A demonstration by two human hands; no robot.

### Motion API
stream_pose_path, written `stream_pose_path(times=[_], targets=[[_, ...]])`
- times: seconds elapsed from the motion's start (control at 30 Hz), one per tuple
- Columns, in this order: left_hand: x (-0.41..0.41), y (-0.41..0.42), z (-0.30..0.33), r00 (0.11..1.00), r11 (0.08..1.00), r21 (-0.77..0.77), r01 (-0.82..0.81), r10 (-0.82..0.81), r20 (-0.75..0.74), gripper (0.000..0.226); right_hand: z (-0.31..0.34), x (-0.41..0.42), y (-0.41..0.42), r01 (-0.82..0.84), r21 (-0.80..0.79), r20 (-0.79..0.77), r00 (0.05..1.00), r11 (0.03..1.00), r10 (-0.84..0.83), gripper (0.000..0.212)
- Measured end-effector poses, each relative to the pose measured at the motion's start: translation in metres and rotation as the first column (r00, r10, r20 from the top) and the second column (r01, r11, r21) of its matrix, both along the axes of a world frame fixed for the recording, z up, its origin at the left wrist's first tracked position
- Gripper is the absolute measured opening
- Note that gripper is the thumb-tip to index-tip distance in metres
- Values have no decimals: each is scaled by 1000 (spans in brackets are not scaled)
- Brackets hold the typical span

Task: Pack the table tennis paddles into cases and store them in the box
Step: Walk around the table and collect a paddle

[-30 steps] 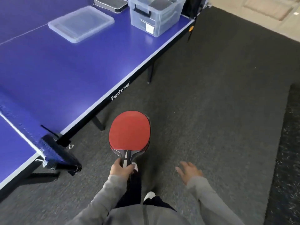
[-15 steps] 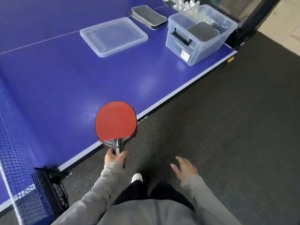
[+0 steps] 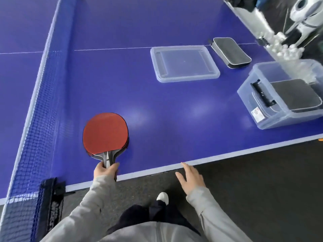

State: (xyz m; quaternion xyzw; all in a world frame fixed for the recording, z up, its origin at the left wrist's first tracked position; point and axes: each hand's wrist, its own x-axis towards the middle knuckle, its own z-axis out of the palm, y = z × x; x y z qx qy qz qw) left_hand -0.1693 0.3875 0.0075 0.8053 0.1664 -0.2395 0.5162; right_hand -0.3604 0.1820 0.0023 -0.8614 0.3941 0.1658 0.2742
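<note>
One red paddle is in your left hand, fingers wrapped round its handle, blade over the blue table near the net. Your right hand hangs loose-fingered, holding nothing, at the table's edge. Far right stands the clear box holding a black case; another case lies beside the lid.

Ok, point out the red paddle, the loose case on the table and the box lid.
red paddle [image 3: 105, 131], head view, middle of red rubber.
loose case [image 3: 231, 52], head view, top face.
box lid [image 3: 184, 63], head view, centre panel.
</note>
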Motion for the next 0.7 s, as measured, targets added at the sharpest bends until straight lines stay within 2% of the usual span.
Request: stream_pose_path(times=[0.3,0.47,0.6,0.7], targets=[[101,16,-14,994,994,26,-110,110,-11,15,4,101,-26,-120,13,47,992,993,120,53],[139,26,-28,994,997,28,-77,79,-75,15,-3,148,-29,-116,1,17,993,993,116,55],[146,38,-37,994,999,40,-18,22,-111,16,-11,172,-27,-134,-66,-7,991,989,134,58],[146,44,-39,994,994,106,37,-25,-110,33,-18,183,-26,-151,-133,-54,988,980,145,61]])
